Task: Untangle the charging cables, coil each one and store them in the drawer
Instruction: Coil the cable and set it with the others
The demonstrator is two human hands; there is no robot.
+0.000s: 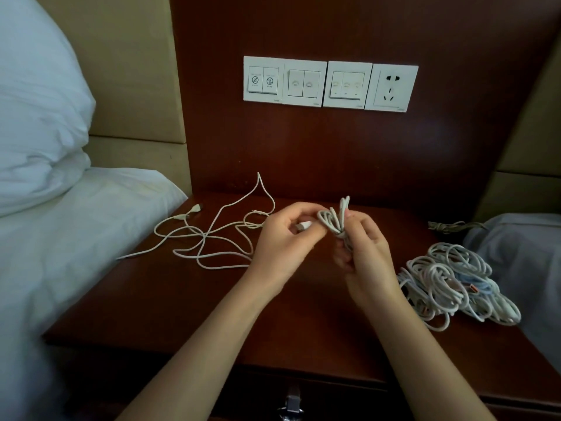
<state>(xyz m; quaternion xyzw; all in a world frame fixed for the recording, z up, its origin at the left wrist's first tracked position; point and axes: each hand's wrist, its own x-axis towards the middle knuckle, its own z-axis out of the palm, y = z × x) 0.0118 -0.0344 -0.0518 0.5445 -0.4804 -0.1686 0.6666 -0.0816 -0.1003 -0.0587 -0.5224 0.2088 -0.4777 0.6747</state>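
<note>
Charging cable (333,220), wound into a small white coil, is held just above the nightstand (318,314) between both hands. The right hand (365,250) curls its fingers around the coil, and the left hand (277,241) pinches its plug end (303,226). Loose cables (206,237) sprawl on the left, and a coiled pile (440,278) lies on the right.

Loose cable (212,235) left on nightstand (303,323); cable pile (455,284) right.

The wooden nightstand (188,305) carries loose tangled cables (204,237) and a heap of cables (446,278).
</note>
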